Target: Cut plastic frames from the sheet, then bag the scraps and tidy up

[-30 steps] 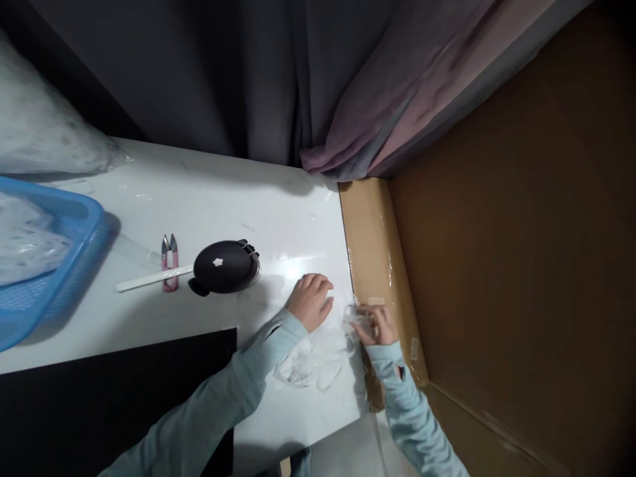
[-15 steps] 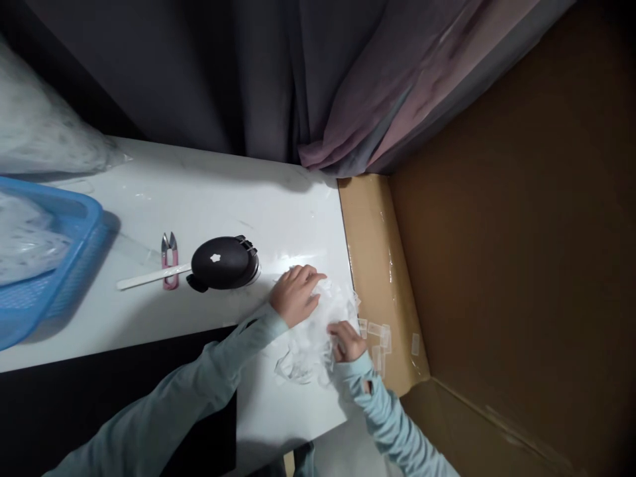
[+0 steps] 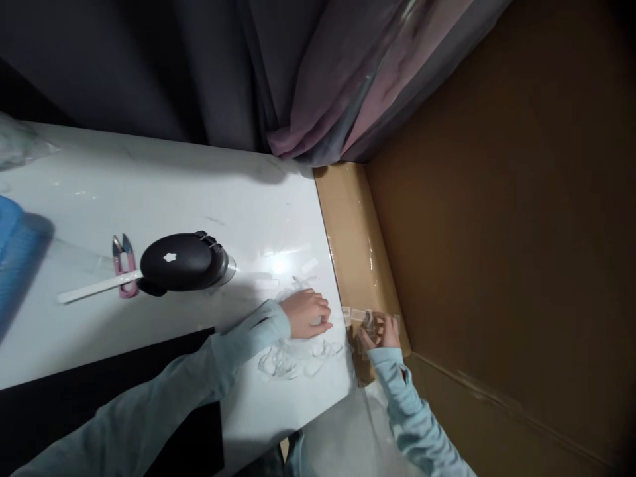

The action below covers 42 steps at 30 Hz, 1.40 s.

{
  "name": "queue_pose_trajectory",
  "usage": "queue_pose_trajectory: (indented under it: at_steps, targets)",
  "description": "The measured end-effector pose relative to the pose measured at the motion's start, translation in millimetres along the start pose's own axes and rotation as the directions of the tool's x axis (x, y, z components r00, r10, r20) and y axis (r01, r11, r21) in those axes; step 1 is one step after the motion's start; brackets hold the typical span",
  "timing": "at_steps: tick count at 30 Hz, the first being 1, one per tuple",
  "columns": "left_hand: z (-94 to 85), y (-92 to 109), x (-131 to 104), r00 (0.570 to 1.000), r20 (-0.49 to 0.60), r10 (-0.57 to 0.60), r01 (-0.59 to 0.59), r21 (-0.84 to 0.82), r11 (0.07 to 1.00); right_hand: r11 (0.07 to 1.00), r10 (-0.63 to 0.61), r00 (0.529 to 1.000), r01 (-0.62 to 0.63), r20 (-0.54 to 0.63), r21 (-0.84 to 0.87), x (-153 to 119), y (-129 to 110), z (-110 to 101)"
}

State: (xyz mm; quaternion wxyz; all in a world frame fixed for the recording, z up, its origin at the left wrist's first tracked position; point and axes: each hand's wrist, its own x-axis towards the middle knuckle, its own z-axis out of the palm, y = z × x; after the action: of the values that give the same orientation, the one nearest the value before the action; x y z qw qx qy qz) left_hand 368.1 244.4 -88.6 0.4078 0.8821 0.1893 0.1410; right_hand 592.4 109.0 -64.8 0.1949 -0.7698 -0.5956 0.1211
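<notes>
My left hand (image 3: 307, 314) rests low over the white table top with its fingers curled; what is under them is hidden. Crumpled clear plastic scraps (image 3: 279, 363) lie just below it, near the table's right end. Further right, my right hand (image 3: 383, 331) is over the brown cardboard strip (image 3: 348, 228), its thumb and fingers bent round a crumpled bit of clear plastic (image 3: 370, 324). Small clear rectangular pieces (image 3: 356, 315) lie on the cardboard beside these fingers.
Left of my hands stands a black-lidded container (image 3: 181, 262) with a white star mark. A white stick (image 3: 94, 289) crosses pink thread snips (image 3: 125, 265). A blue basket (image 3: 17, 248) sits at the far left. A tall cardboard wall (image 3: 472, 199) rises on the right, dark curtains (image 3: 209, 73) behind.
My right hand has moved right from the plastic pile onto the cardboard strip. The white heap on the table has shrunk to flatter scraps. The view has shifted right.
</notes>
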Motion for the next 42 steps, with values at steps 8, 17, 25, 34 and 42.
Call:
queue_pose_trajectory:
  at_steps: [8, 17, 25, 34, 42]
  targets:
    - [-34.1, 6, 19, 0.969, -0.181, -0.171, 0.191, 0.105, 0.976, 0.996, 0.040, 0.999, -0.040, 0.000, -0.074, 4, 19, 29]
    - [-8.0, -8, 32, 0.897, -0.210, -0.388, 0.433, 0.255, 0.865, 0.949, -0.312, 0.917, 0.289, 0.248, 0.127, -38, -44, 44]
    - [-14.7, 1, 33, 0.799, -0.351, -0.487, 0.585, 0.268, 0.766, 0.998, -0.014, 0.999, 0.017, 0.046, -0.066, -45, -6, -6]
    - [3.1, 6, 38, 0.827, -0.216, -0.520, 0.563, 0.302, 0.770, 0.995, 0.063, 0.993, -0.069, -0.097, -0.066, -63, 15, 36]
    - [19.0, 35, 33, 0.947, -0.059, -0.317, 0.321, 0.276, 0.906, 0.992, -0.127, 0.992, 0.127, 0.000, 0.027, -61, -16, 54]
